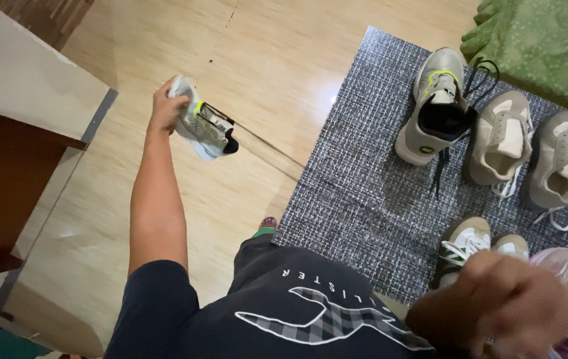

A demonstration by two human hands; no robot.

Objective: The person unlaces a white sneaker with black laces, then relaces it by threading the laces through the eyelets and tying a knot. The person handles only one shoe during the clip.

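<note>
Head view: looked down from above.
Left hand: upper left of frame, fingers wrapped around a grey sneaker.
Right hand: lower right, curled; grip unclear.
Mat: held more shoes.

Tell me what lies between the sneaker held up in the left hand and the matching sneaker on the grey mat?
In the head view, only bare wooden floor and the mat's edge separate the held sneaker in the left hand from its match.

Six sneakers rest on the grey woven mat, and one more sneaker hangs left of that mat.
</note>
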